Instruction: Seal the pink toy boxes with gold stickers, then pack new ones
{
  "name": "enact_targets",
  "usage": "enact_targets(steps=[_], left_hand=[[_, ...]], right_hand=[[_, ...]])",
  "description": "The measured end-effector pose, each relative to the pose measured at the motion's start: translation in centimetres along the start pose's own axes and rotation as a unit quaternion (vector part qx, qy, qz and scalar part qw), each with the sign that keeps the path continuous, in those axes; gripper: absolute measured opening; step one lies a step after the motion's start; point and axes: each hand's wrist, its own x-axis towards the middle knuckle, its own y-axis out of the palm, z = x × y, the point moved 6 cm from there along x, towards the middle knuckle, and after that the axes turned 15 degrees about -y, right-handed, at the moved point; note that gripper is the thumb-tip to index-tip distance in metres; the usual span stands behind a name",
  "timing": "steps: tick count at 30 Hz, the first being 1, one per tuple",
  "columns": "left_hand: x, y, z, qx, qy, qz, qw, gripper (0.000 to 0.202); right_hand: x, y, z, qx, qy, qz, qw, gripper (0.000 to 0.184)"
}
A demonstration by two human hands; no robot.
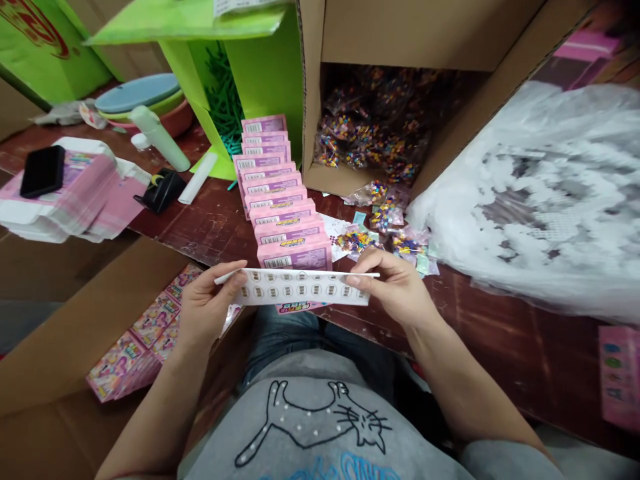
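Observation:
Between my two hands a white sheet of round stickers (300,299) is stretched flat, its circles printed in rows with dark marks. My left hand (206,303) pinches the left end between thumb and fingers. At the right end, my right hand (393,283) grips the sheet the same way. Just beyond the sheet, a row of pink boxes (295,253) with barcodes runs away from me along the table. Part of a pink box with colourful lettering (300,307) shows beneath the sheet's lower edge; the rest is hidden.
Bags of colourful beads (357,240) lie right of the row, before an open carton (313,177) of similar bags. White plastic wrap (500,260) fills the right. At left are flattened boxes (107,193), a phone (43,171), a tape dispenser (160,190) and a carton (45,340) of packed boxes.

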Motion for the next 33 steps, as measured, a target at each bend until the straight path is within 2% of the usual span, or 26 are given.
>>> enact_targets(steps=[3,6,8,11,13,16,18,22,25,29,33], left_hand=[[0.0,-0.2,-0.4,0.009,-0.034,-0.032,0.999,0.026],[-0.1,-0.1,-0.8,0.006,-0.053,-0.041,0.998,0.028],[-0.1,0.2,-0.3,-0.026,-0.071,-0.011,0.997,0.030],[-0.1,1.1,1.2,-0.083,-0.124,0.061,0.987,0.040],[-0.1,1.3,2.0,-0.096,-0.149,0.075,0.981,0.044],[-0.2,0.4,2.4,-0.080,-0.146,0.035,0.985,0.042],[-0.2,-0.4,2.3,-0.063,-0.136,0.013,0.989,0.040],[0.0,-1.3,2.1,-0.039,-0.129,0.005,0.991,0.038],[0.1,-1.6,2.1,-0.039,-0.133,0.005,0.990,0.039],[0.2,-2.3,2.3,-0.039,-0.153,0.007,0.987,0.046],[0.3,-3.3,2.6,-0.037,-0.178,0.031,0.983,0.051]], right_hand=[[0.0,0.2,-0.4,0.001,0.043,0.015,0.999,0.040],[0.0,0.0,-0.4,-0.013,0.053,0.022,0.998,0.041],[0.0,-0.2,-0.3,-0.025,0.042,0.028,0.998,0.036],[0.0,-0.6,-0.2,-0.041,0.012,0.036,0.998,0.031],[0.0,-1.0,-0.3,-0.050,0.011,0.042,0.998,0.029],[0.3,-1.9,0.2,-0.076,-0.012,0.051,0.996,0.032],[1.0,-2.3,1.4,-0.125,-0.069,0.084,0.986,0.036],[2.7,-1.7,3.5,-0.216,-0.161,0.182,0.946,0.015],[3.4,-1.0,3.7,-0.222,-0.163,0.214,0.937,0.014],[3.6,0.0,3.8,-0.184,-0.139,0.232,0.945,0.015],[4.9,0.5,4.9,-0.146,-0.138,0.172,0.964,0.013]])
